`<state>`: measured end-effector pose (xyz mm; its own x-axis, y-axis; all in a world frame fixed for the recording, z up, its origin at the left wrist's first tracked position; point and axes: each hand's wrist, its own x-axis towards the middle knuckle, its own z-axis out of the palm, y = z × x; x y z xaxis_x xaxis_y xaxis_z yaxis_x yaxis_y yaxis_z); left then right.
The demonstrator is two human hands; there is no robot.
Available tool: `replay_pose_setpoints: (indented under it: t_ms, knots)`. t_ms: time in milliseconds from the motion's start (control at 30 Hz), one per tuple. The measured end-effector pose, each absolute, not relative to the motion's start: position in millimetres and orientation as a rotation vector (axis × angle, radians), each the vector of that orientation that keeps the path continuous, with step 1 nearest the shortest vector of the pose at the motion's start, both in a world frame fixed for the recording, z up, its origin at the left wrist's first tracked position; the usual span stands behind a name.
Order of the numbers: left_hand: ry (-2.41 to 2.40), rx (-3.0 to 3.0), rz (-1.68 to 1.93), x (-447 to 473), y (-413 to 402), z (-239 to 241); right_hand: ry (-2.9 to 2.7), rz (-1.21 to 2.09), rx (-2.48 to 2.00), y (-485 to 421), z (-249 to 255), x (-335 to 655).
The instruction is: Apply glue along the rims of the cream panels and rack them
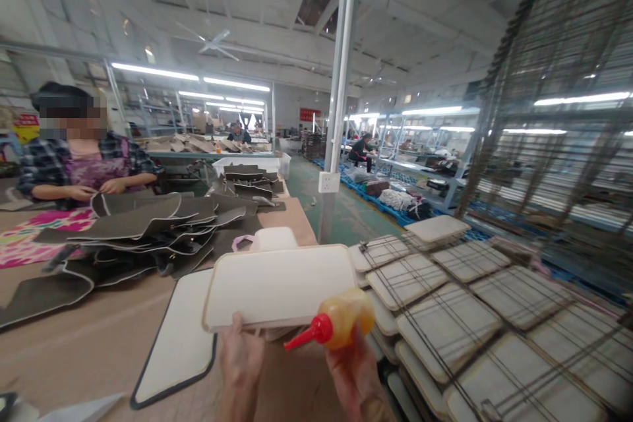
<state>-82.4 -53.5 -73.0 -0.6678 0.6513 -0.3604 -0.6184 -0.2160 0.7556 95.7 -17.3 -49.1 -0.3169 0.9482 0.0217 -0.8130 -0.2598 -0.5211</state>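
A squeeze bottle of yellowish liquid, with a red cap and a long red nozzle, is in my right hand. The bottle lies tilted, its nozzle pointing left and slightly down. My left hand grips the near edge of a cream rounded panel, thumb on top and fingers hidden beneath. More layers show under this panel's near edge. Left of it, a second cream panel with a dark border lies on the brown table. Behind the gripped panel is another pale piece beside a pink loop.
Wire racks with many cream panels stand close on my right. Dark, white-edged fabric pieces are piled at the left, where a co-worker handles one. A metal post rises beyond the table.
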Motion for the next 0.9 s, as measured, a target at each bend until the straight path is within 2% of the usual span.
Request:
replay_pose_setpoints:
  t_ms: [100, 167, 233, 300, 367, 467, 567, 700, 767, 900]
  knots:
    - [0.976, -0.124, 2.002, -74.7, -86.3, -91.9, -0.503, 1.823, -0.389, -9.5, -62.4, 99.6]
    - [0.927, -0.205, 1.796, -77.0, -111.5, -113.6, -0.513, 1.818, -0.417, -6.0, -69.9, 101.7]
    - [1.127, -0.216, 1.572, -86.7, -133.3, -130.5, -0.505, 1.831, -0.446, -4.8, -75.8, 103.0]
    - [1.478, -0.011, 1.497, -101.4, -146.1, -130.8, -0.472, 1.853, -0.476, -5.3, -79.6, 103.4]
    - [1.771, 0.422, 1.548, -116.2, -148.4, -111.0, -0.454, 1.859, -0.503, -6.1, -81.4, 103.5]
    - [1.930, 0.837, 1.445, -129.0, -141.1, -61.5, -0.477, 1.801, -0.517, -4.0, -81.1, 105.9]
    - [1.837, 0.991, 1.279, -130.9, -133.7, -18.2, -0.554, 1.749, -0.506, 1.2, -79.3, 112.3]
    - [1.842, 1.136, 1.471, -130.1, -104.6, 21.4, -0.658, 1.707, -0.517, 0.7, -77.3, 118.4]
    - [1.845, 1.320, 1.535, -127.5, -72.6, 35.9, -0.682, 1.688, -0.515, -4.2, -76.9, 117.6]
    - [1.742, 1.523, 1.388, -118.1, -2.0, 45.4, -0.822, 1.553, -0.511, -14.5, -78.2, 112.5]
